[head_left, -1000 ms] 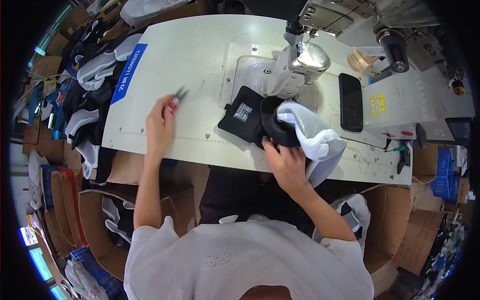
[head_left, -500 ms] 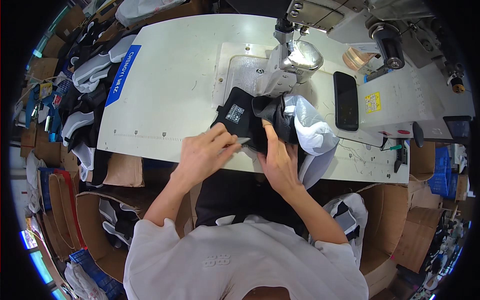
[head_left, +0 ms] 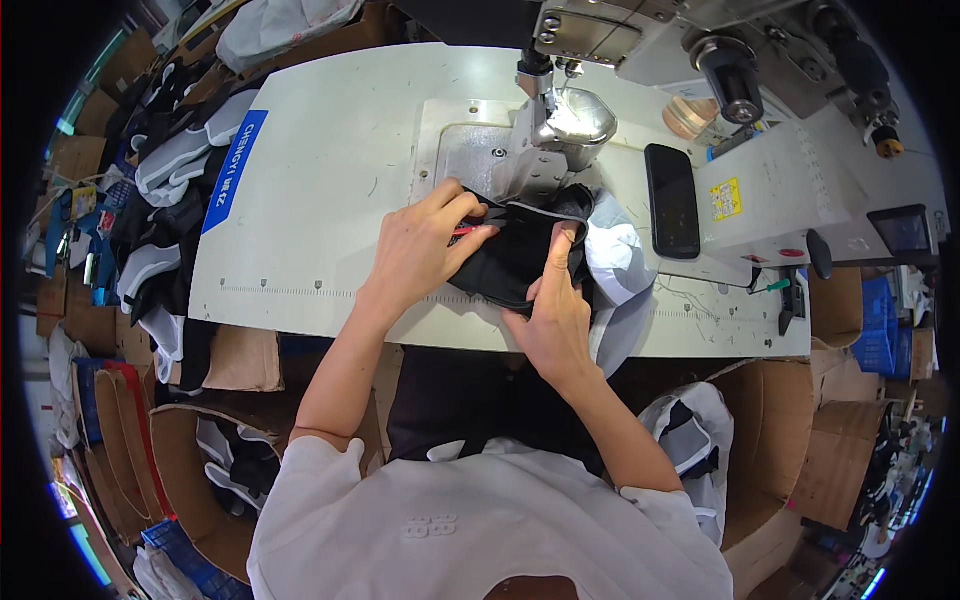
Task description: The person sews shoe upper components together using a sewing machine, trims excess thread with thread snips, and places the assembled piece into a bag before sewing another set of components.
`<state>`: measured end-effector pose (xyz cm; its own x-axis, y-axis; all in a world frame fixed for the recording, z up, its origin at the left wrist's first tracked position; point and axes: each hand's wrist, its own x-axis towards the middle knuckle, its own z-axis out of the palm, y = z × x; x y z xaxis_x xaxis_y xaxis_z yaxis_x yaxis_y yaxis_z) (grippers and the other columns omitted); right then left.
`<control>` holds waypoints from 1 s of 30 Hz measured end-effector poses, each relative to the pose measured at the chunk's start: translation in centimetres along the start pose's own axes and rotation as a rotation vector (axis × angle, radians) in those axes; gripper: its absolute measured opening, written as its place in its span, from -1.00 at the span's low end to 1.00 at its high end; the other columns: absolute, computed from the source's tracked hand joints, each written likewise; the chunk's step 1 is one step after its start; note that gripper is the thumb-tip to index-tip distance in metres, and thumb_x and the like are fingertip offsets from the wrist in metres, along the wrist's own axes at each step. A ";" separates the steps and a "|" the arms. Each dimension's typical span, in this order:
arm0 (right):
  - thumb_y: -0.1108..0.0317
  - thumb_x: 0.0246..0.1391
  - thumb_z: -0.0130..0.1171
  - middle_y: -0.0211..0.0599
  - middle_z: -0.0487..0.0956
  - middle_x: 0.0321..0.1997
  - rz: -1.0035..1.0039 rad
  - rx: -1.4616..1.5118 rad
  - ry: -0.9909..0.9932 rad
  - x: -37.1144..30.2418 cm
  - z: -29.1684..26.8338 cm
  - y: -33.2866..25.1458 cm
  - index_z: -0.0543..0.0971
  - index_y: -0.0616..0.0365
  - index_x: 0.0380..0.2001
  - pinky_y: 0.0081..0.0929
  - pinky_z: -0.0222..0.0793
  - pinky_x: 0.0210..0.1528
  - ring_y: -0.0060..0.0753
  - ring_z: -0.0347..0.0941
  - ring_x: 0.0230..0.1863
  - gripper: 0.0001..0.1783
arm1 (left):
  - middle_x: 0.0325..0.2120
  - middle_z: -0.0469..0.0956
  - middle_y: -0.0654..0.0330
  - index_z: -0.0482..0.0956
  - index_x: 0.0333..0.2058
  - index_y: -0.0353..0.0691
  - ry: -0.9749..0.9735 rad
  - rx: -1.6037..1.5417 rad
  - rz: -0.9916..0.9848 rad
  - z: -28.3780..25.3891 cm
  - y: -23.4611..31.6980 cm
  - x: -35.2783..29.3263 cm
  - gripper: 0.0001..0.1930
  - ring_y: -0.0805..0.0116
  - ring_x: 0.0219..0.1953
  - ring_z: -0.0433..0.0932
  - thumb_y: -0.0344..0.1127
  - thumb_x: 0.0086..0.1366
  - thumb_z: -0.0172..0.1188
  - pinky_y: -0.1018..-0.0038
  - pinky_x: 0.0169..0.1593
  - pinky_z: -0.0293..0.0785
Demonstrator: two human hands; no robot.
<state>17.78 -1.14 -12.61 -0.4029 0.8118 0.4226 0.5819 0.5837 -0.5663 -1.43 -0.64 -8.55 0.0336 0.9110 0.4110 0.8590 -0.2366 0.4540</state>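
Note:
A black fabric piece with a grey and white padded part lies on the white sewing table, just in front of the sewing machine's head. My left hand presses on the fabric's left edge and pinches a small red-handled tool between its fingers. My right hand grips the fabric's front edge, with the index finger stretched up over it.
A black phone lies right of the needle. Stacks of black, grey and white shoe parts crowd the table's left end. Cardboard boxes with more parts stand on the floor at both sides. A roll of tape sits behind.
My left hand came from the table's left side with the small tool to the fabric. The fabric has been turned and pushed closer to the machine head.

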 end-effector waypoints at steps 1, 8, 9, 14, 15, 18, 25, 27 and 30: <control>0.53 -0.34 0.41 -0.22 0.49 -0.31 0.000 0.007 0.003 0.1 0.0 -0.1 -0.20 0.41 0.41 -0.29 0.42 -0.28 -0.24 0.46 -0.42 0.30 | -0.39 0.52 0.24 0.61 -0.33 -0.20 -0.005 -0.002 0.006 0.4 0.0 0.1 -0.80 0.19 -0.43 0.56 -0.22 0.17 0.35 0.40 -0.37 0.45; 0.51 -0.36 0.43 -0.24 0.47 -0.35 0.046 0.055 -0.020 -1.3 -1.4 -0.3 -0.24 0.29 0.44 -0.23 0.40 -0.19 -0.19 0.49 -0.40 0.36 | -0.48 0.50 0.18 0.60 -0.39 -0.30 0.195 -0.153 -0.029 0.3 0.0 -0.1 -0.90 0.40 -0.55 0.41 -0.41 0.19 0.32 0.51 -0.44 0.31; 0.48 -0.33 0.43 0.03 0.46 -0.13 0.089 0.053 -0.120 -2.0 -2.2 -0.2 -0.21 0.46 0.40 -0.14 0.39 -0.02 0.06 0.49 -0.13 0.31 | -0.48 0.50 0.19 0.61 -0.37 -0.31 0.249 -0.193 -0.076 0.2 0.0 0.0 -0.91 0.46 -0.56 0.37 -0.42 0.20 0.32 0.53 -0.46 0.28; 0.49 -0.34 0.44 0.09 0.43 -0.02 0.096 0.070 -0.015 -3.3 -3.6 0.5 -0.19 0.41 0.41 -0.22 0.38 -0.02 0.03 0.45 -0.10 0.31 | -0.46 0.51 0.18 0.62 -0.33 -0.33 0.073 -0.237 0.041 1.1 1.3 0.2 -0.86 0.43 -0.49 0.45 -0.41 0.18 0.35 0.55 -0.41 0.33; 0.52 -0.35 0.45 0.00 0.46 -0.11 0.097 0.089 0.005 -3.2 -3.5 0.5 -0.18 0.37 0.42 -0.23 0.41 -0.11 -0.05 0.47 -0.22 0.31 | -0.44 0.53 0.16 0.62 -0.34 -0.30 0.008 -0.205 0.030 1.3 1.6 0.4 -0.84 0.31 -0.43 0.53 -0.35 0.17 0.36 0.48 -0.35 0.40; 0.55 -0.36 0.44 -0.05 0.49 -0.21 0.096 0.102 0.011 -2.8 -3.3 0.6 -0.21 0.34 0.42 -0.28 0.46 -0.24 -0.13 0.50 -0.32 0.34 | -0.38 0.57 0.12 0.63 -0.35 -0.24 -0.045 -0.145 0.024 2.5 2.4 0.6 -0.78 0.12 -0.35 0.61 -0.22 0.16 0.37 0.35 -0.29 0.50; 0.55 -0.37 0.45 -0.13 0.47 -0.27 0.102 0.087 -0.016 -3.0 -3.0 0.7 -0.24 0.34 0.43 -0.34 0.47 -0.32 -0.23 0.49 -0.38 0.36 | -0.46 0.53 0.14 0.62 -0.37 -0.31 0.080 -0.139 -0.052 2.0 2.1 -0.1 -0.85 0.22 -0.47 0.58 -0.35 0.16 0.36 0.46 -0.33 0.47; 0.55 -0.38 0.46 -0.14 0.47 -0.27 0.101 0.076 0.005 -2.9 -3.0 0.7 -0.23 0.34 0.42 -0.36 0.46 -0.32 -0.24 0.48 -0.38 0.36 | -0.47 0.52 0.14 0.62 -0.38 -0.30 0.094 -0.143 -0.037 1.3 1.9 -0.3 -0.86 0.23 -0.46 0.58 -0.36 0.17 0.36 0.46 -0.34 0.46; 0.54 -0.39 0.47 -0.16 0.47 -0.26 0.115 0.105 -0.010 -2.9 -3.0 0.7 -0.22 0.34 0.42 -0.37 0.44 -0.32 -0.26 0.47 -0.39 0.37 | -0.46 0.52 0.14 0.63 -0.36 -0.29 0.055 -0.114 -0.026 1.2 2.1 -0.4 -0.85 0.21 -0.43 0.58 -0.35 0.17 0.35 0.44 -0.34 0.46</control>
<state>21.41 -3.12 -12.10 -0.3455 0.8732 0.3437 0.5480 0.4851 -0.6815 0.92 -1.06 -8.67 -0.0188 0.8981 0.4395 0.7954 -0.2528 0.5508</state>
